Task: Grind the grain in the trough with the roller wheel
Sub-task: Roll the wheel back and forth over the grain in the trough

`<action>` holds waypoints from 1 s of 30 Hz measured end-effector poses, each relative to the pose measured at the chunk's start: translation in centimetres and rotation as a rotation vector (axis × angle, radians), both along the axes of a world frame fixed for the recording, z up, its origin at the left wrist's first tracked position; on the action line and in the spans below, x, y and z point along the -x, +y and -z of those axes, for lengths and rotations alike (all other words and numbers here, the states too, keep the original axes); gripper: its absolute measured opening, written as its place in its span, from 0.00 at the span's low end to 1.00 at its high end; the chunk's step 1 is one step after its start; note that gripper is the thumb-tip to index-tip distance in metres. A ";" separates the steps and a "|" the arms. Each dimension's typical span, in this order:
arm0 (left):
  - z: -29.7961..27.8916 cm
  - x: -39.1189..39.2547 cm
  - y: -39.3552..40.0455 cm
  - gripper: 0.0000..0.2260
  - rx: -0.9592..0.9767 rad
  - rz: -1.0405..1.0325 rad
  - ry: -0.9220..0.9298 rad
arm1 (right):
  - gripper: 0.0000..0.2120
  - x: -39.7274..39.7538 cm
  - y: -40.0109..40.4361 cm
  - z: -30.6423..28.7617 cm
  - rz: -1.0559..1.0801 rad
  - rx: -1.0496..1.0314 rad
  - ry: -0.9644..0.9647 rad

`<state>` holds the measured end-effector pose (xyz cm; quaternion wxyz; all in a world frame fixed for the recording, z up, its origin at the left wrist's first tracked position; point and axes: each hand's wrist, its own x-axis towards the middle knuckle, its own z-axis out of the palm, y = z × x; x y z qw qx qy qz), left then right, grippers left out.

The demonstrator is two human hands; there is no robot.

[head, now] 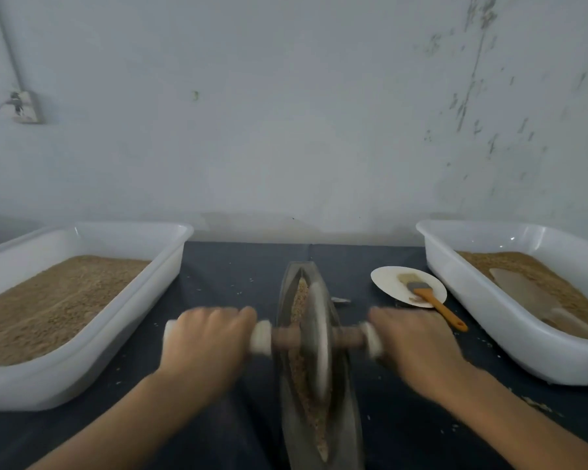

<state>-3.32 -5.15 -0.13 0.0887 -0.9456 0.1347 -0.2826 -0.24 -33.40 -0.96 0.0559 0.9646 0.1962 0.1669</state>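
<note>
Head view is all I've got here, and it's motion-blurred around the middle, so take the fine details with some salt. The left hand is wrapped around the left end of the axle handle and the right hand grips the right end, knuckles up, both curled tight as far as I can tell through the smear. The roller wheel stands on edge in the trough, which runs straight away from me down the centre of the dark tabletop, with the grain lying along the groove ahead of and behind the wheel. What worries me: the wheel looks tipped a bit to the right, not dead upright, so if one hand pushes harder than the other I'd guess the rim rides up the trough wall and hops out, or shoves grain over the lip. There are already stray bits scattered on the tabletop, so that's not far-fetched. Overshooting the far tip would be the other way to derail it, and the trough could skid if nothing is holding it down, which I can't see either way. Also the plate with the orange-handled brush sits just beside the right hand, between the trough and the right tub, so a wide elbow could knock it. The left tub of grain is further clear.
</note>
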 end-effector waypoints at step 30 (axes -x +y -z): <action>-0.1 1.5 1.1 0.23 -0.071 0.032 0.063 | 0.27 1.3 -1.4 0.8 -0.108 -0.002 -0.139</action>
